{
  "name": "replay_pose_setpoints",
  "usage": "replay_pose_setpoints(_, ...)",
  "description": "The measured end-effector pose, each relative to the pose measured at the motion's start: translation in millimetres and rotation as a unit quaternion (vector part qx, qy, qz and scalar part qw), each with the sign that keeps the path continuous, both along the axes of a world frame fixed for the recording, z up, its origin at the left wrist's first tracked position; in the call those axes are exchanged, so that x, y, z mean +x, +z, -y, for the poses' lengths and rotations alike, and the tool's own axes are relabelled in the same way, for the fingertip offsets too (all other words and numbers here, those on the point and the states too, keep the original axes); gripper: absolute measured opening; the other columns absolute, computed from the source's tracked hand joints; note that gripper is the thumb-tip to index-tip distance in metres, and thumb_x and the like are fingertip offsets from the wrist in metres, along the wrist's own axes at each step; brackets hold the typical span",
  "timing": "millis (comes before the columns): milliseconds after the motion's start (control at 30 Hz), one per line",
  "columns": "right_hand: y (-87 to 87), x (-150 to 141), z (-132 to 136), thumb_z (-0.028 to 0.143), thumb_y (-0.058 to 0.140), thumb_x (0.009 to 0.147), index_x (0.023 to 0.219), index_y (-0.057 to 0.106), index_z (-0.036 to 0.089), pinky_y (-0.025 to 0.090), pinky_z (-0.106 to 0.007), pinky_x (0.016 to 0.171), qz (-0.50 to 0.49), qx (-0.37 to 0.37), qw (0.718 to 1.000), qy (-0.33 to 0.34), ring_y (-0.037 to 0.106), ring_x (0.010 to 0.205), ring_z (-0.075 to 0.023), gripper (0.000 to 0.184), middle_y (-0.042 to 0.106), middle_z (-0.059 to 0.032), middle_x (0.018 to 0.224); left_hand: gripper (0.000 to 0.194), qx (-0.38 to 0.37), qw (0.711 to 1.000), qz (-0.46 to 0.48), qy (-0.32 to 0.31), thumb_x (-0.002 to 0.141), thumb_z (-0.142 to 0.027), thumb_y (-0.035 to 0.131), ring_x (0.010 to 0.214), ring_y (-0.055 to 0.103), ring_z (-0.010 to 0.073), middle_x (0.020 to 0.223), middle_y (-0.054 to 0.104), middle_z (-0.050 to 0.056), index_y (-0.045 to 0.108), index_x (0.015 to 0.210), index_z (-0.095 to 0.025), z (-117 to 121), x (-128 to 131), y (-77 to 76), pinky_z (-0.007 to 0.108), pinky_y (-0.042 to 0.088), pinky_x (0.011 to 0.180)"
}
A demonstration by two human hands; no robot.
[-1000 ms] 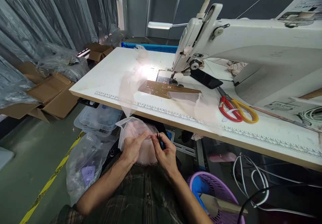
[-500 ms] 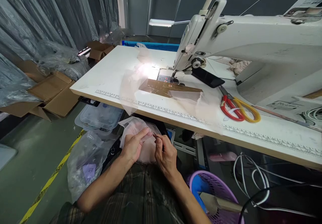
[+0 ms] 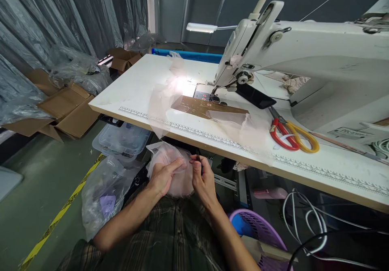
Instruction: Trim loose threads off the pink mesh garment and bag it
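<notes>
- Sheer fabric: pale pink, thin, softly creased; a whiter loose corner stands up at its upper left. Lies over the lap, below the near edge of the sewing table.
- Slim dark tool: tip up; mostly covered by fingers, type unclear.
- Left hand: thumb over fabric, pinching it; some fingertips hidden beneath.
- Right hand: closed round tool; whether it touches fabric, cannot tell.

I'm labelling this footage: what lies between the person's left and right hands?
In the head view, sheer pale pink fabric lies between the bare left hand, which holds it, and the bare right hand.
</notes>
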State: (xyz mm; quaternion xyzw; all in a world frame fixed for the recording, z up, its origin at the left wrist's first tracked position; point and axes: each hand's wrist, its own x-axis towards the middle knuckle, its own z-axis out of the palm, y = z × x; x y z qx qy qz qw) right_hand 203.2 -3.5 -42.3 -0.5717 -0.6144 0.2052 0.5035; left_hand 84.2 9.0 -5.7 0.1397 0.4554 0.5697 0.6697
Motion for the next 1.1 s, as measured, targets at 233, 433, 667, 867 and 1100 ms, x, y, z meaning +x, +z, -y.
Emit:
replay_pose_setpoints(233, 19.4, -13.4, -25.0, 0.051, 0.069, 0.068, 0.087, 0.065, 0.013, 0.041, -0.024, 0.052, -0.159, -0.193, 0.959, 0.137, 0.046, 0.055, -0.0122, 0.043, 0.057, -0.0012, 0.067, 0.043, 0.107, 0.982, -0.095, -0.121, 0.066, -0.02, 0.078, 0.093, 0.065, 0.0204, 0.1, 0.07, 0.008, 0.064, 0.106, -0.015, 15.2, -16.6, -12.3, 0.031, 0.051, 0.085)
replay_pose_setpoints(433, 13.8, -16.4, -25.7, 0.048, 0.061, 0.077, 0.074, 0.067, 0.015, 0.034, -0.023, 0.049, -0.16, -0.183, 0.956, 0.163, 0.041, 0.054, -0.0111, 0.034, 0.051, 0.0006, 0.059, 0.017, 0.108, 0.855, -0.337, -0.379, 0.069, -0.026, 0.075, 0.058, 0.056, 0.0145, 0.065, 0.064, 0.001, 0.069, 0.081, -0.015, 28.7, -95.2, -6.6, 0.024, 0.042, 0.052)
replay_pose_setpoints(667, 18.8, -15.6, -20.5, 0.04, 0.054, 0.087, 0.077, 0.061, 0.017, 0.04, -0.023, 0.058, -0.116, -0.114, 0.965, 0.208, 0.047, 0.062, -0.0126, 0.026, 0.054, 0.0004, 0.067, 0.023, 0.335, 0.793, -0.493, -0.123, 0.079, -0.036, 0.067, 0.102, 0.058, 0.0228, 0.107, 0.063, 0.009, 0.068, 0.096, -0.02, -11.1, -125.0, 20.0, 0.036, 0.045, 0.091)
replay_pose_setpoints(867, 30.6, -13.5, -5.9, 0.034, 0.053, 0.09, 0.078, 0.061, 0.018, 0.042, -0.022, 0.062, -0.095, -0.101, 0.954, 0.265, 0.051, 0.064, -0.0125, 0.022, 0.057, 0.0001, 0.069, 0.038, 0.413, 0.774, -0.346, -0.334, 0.076, -0.044, 0.068, 0.123, 0.049, 0.0312, 0.127, 0.056, 0.014, 0.071, 0.105, -0.019, -51.0, -92.1, 12.5, 0.044, 0.033, 0.106)
replay_pose_setpoints(1100, 38.3, -4.2, 1.3, 0.038, 0.053, 0.089, 0.079, 0.062, 0.018, 0.043, -0.022, 0.057, -0.064, -0.135, 0.943, 0.297, 0.05, 0.059, -0.0124, 0.024, 0.057, 0.0004, 0.066, 0.034, 0.271, 0.877, -0.212, -0.335, 0.073, -0.049, 0.071, 0.079, 0.063, 0.0205, 0.081, 0.069, 0.008, 0.068, 0.075, -0.015, -25.6, -83.8, 0.6, 0.03, 0.046, 0.075)
